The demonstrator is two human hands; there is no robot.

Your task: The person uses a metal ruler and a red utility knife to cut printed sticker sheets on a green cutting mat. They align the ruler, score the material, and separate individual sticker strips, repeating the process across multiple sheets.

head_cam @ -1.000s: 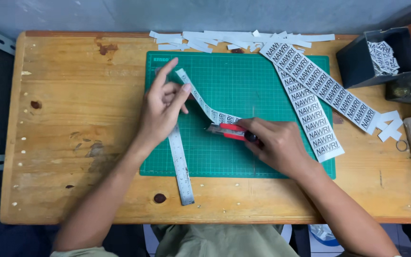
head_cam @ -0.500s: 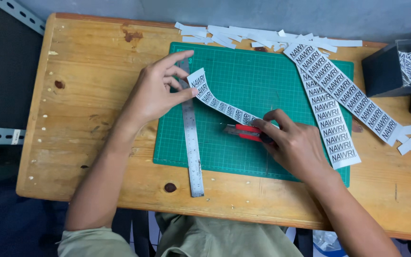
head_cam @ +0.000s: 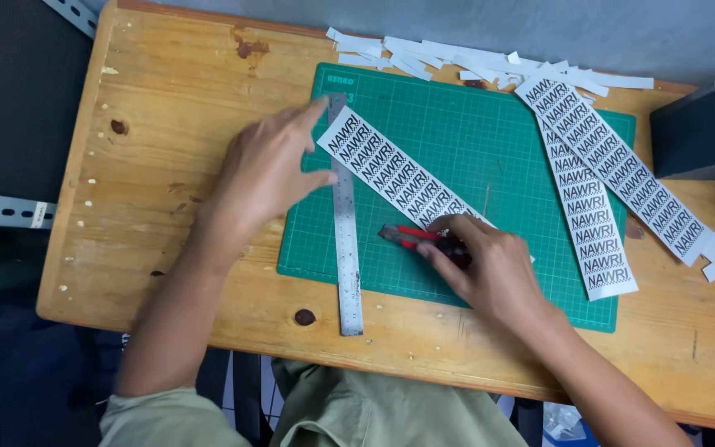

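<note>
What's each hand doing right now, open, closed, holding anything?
Left hand: open, fingers spread, fingertips at the metal ruler and the end of the printed paper strip.
Right hand: closed on the red utility knife.

We saw the ruler [head_cam: 346,240] on the mat [head_cam: 490,157], a printed strip [head_cam: 395,174] right of it, on the desk [head_cam: 167,99].

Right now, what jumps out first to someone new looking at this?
The green cutting mat in the middle of the wooden table, with a printed paper strip lying slantwise across it. The left hand rests at the strip's upper end beside a steel ruler, while the right hand grips a red cutter at the lower end. Two more printed strips lie to the right, white offcuts along the far edge.
</note>
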